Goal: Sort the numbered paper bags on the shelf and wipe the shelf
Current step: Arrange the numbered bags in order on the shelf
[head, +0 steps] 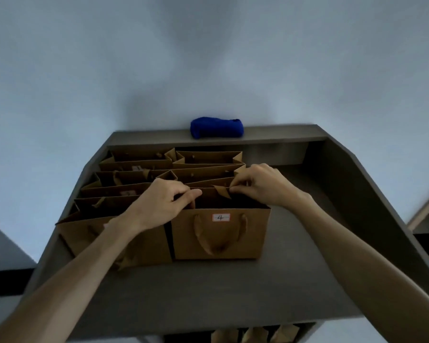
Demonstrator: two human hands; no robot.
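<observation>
My left hand (pixel 167 200) has thumb and fingers curled over the top rim of the bag marked 4 (pixel 221 233), pinching its left end. My right hand (pixel 260 185) pinches the paper at the rim's right end, fingertips closed tight on a folded corner. I judge both grips serve to spread or steady the mouth so this bag can be squared up or lifted without crushing.

The bag marked 4 stands upright at the front of the right-hand row, its label (pixel 221 217) and rope handles facing me. Just left of it, touching or nearly so, stands a second front bag (pixel 124 236), partly hidden by my left forearm. Behind the bag marked 4, further bags (pixel 208 159) stand in 2 rows running back toward the rear ledge; their labels are too dim to read.

The shelf (pixel 295 243) lies bare to the right of the bag marked 4. A blue cloth (pixel 217 128) sits rolled on the ledge behind it, unused; wiping appears not yet begun.
</observation>
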